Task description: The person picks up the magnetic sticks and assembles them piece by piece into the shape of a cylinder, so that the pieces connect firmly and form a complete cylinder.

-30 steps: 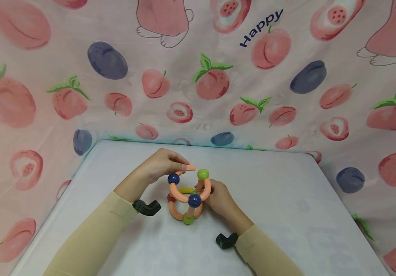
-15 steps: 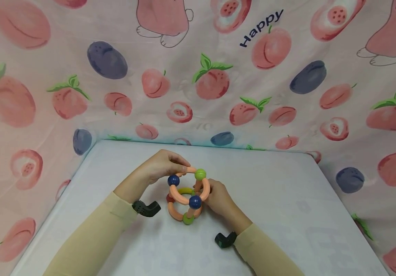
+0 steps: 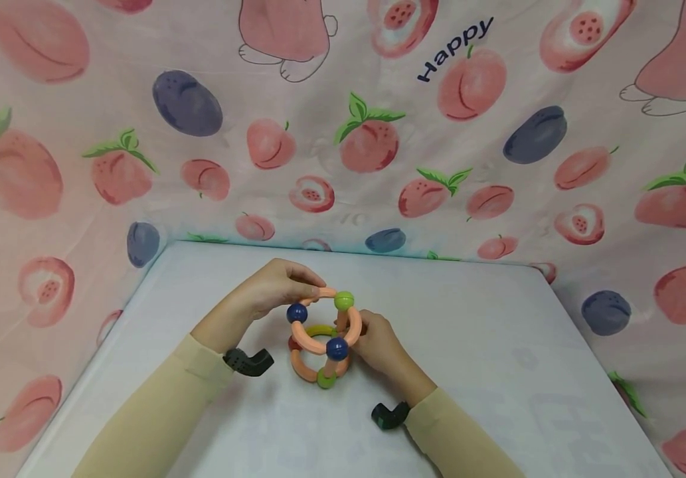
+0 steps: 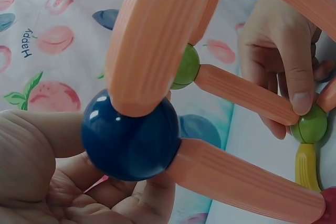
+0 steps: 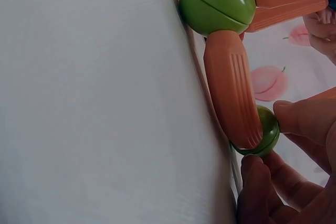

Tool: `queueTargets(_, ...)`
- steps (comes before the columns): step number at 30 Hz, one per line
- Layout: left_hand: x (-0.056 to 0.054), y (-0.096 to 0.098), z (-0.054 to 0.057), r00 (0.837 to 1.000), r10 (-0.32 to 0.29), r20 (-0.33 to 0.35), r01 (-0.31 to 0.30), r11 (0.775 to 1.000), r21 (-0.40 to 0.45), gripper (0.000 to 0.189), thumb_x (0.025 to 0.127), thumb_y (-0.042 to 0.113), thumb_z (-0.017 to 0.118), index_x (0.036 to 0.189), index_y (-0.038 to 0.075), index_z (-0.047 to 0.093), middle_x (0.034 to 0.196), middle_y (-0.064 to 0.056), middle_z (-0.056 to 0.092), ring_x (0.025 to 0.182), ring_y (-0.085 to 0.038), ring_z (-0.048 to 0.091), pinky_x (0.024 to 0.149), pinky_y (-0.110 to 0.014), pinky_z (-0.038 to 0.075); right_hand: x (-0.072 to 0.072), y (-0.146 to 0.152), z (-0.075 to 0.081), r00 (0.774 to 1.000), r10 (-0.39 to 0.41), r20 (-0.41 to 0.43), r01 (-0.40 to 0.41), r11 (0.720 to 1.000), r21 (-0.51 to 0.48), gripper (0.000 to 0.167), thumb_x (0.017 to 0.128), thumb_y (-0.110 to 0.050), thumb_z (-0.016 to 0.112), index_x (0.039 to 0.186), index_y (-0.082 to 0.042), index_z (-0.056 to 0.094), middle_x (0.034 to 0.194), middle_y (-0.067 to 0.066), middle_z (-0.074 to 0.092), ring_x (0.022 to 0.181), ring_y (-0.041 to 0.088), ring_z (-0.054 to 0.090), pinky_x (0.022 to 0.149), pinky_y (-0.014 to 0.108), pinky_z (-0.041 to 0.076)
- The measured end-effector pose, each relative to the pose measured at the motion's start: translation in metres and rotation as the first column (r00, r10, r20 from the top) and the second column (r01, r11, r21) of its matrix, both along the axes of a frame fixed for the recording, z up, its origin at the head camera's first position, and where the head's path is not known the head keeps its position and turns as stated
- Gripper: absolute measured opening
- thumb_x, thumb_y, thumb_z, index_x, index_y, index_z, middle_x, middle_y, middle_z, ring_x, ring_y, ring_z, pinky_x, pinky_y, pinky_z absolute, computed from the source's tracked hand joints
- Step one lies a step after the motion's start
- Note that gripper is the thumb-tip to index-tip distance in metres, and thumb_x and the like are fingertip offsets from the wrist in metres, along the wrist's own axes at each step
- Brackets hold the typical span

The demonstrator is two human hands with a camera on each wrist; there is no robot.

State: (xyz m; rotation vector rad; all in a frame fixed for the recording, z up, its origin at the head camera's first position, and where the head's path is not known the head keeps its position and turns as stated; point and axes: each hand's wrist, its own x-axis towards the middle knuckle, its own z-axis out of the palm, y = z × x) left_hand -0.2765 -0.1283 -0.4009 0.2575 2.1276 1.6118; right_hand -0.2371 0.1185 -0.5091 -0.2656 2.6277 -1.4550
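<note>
A frame of ribbed orange rods and coloured balls, a magnetic stick-and-ball toy (image 3: 309,339), stands on the white table. Its upper ring has blue and green balls; the lower one includes a yellow rod (image 3: 321,330) and a red ball. My left hand (image 3: 279,287) pinches a curved orange rod (image 3: 327,292) at the back of the upper ring, between a blue ball (image 3: 297,313) and a green ball (image 3: 344,301). Low on the right, my right hand (image 3: 381,340) pinches a lower green ball (image 5: 269,132) between thumb and fingers. That rod meets the upper green ball.
The white table (image 3: 498,372) spreads around the toy. Behind it and along the sides hangs a pink fruit-print cloth (image 3: 319,133). Black wrist-camera mounts (image 3: 250,362) jut inward from both wrists, near the tabletop.
The free end of the orange rod in my left hand has met the upper green ball, closing the gap. The upper ring has shifted slightly left. My right hand stays nearly still.
</note>
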Motion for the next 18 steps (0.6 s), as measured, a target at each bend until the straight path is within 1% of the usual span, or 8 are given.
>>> queueTargets(5, 0.000, -0.002, -0.001, 1.000, -0.011, -0.014, 0.011, 1.000, 0.014, 0.025, 0.099, 0.014, 0.077, 0.121, 0.003, 0.079, 0.110, -0.009, 0.077, 0.086, -0.018, 0.068, 0.076, -0.028, 0.059, 0.000, 0.001, 0.000, 1.000, -0.008, 0.015, 0.009, 1.000, -0.011, 0.012, 0.094, -0.017, 0.082, 0.105, -0.020, 0.079, 0.112, -0.001, 0.079, 0.110, 0.020, 0.071, 0.102, 0.047, 0.060)
queueTargets(8, 0.001, -0.001, 0.000, 1.000, -0.014, -0.018, 0.014, 1.000, 0.014, 0.026, 0.099, 0.015, 0.077, 0.122, 0.003, 0.078, 0.113, -0.010, 0.077, 0.088, -0.018, 0.068, 0.077, -0.028, 0.059, 0.000, 0.001, -0.001, 1.000, -0.005, 0.012, 0.006, 1.000, -0.020, 0.011, 0.094, -0.017, 0.083, 0.104, -0.021, 0.078, 0.112, -0.001, 0.080, 0.112, 0.020, 0.072, 0.103, 0.048, 0.060)
queueTargets(10, 0.002, -0.002, 0.000, 1.000, -0.017, -0.019, 0.017, 1.000, 0.005, 0.027, 0.100, 0.017, 0.076, 0.123, 0.004, 0.078, 0.115, -0.010, 0.076, 0.091, -0.018, 0.069, 0.081, -0.029, 0.060, 0.000, 0.001, -0.001, 1.000, -0.002, 0.008, 0.002, 1.000, -0.019, 0.011, 0.094, -0.017, 0.082, 0.104, -0.021, 0.079, 0.112, -0.002, 0.080, 0.112, 0.020, 0.072, 0.102, 0.048, 0.060)
queueTargets(12, 0.003, -0.004, 0.000, 1.000, -0.015, -0.020, 0.015, 1.000, -0.003, 0.027, 0.102, 0.019, 0.073, 0.125, 0.004, 0.077, 0.117, -0.010, 0.076, 0.095, -0.020, 0.069, 0.087, -0.032, 0.062, 0.000, 0.001, -0.001, 1.000, 0.002, 0.007, -0.002, 1.000, -0.024, 0.012, 0.095, -0.016, 0.082, 0.106, -0.021, 0.079, 0.112, -0.002, 0.080, 0.111, 0.020, 0.071, 0.101, 0.046, 0.060)
queueTargets(14, 0.004, -0.008, -0.003, 1.000, -0.003, -0.021, 0.003, 1.000, -0.019, 0.028, 0.105, 0.023, 0.071, 0.127, 0.005, 0.076, 0.121, -0.010, 0.076, 0.102, -0.021, 0.071, 0.094, -0.037, 0.063, 0.001, 0.002, -0.001, 1.000, 0.006, 0.009, -0.006, 1.000, -0.030, 0.013, 0.094, -0.015, 0.081, 0.106, -0.020, 0.079, 0.110, -0.002, 0.079, 0.107, 0.019, 0.070, 0.098, 0.043, 0.059)
queueTargets(15, 0.005, -0.010, -0.005, 1.000, 0.009, -0.018, -0.009, 1.000, -0.030, 0.029, 0.106, 0.025, 0.069, 0.127, 0.005, 0.075, 0.123, -0.011, 0.076, 0.106, -0.022, 0.072, 0.097, -0.040, 0.062, 0.001, 0.003, -0.001, 1.000, 0.007, 0.017, -0.006, 0.999, -0.034, 0.015, 0.094, -0.015, 0.081, 0.108, -0.020, 0.079, 0.109, -0.001, 0.079, 0.103, 0.019, 0.069, 0.093, 0.041, 0.059)
queueTargets(18, 0.010, -0.019, -0.013, 0.998, 0.059, 0.003, -0.059, 0.997, -0.053, 0.033, 0.109, 0.029, 0.065, 0.129, 0.005, 0.074, 0.128, -0.012, 0.075, 0.114, -0.025, 0.073, 0.102, -0.043, 0.062, 0.002, 0.006, -0.001, 0.998, 0.014, 0.062, -0.010, 0.997, -0.070, 0.022, 0.094, -0.013, 0.080, 0.115, -0.020, 0.078, 0.112, 0.002, 0.075, 0.095, 0.021, 0.066, 0.083, 0.036, 0.059)
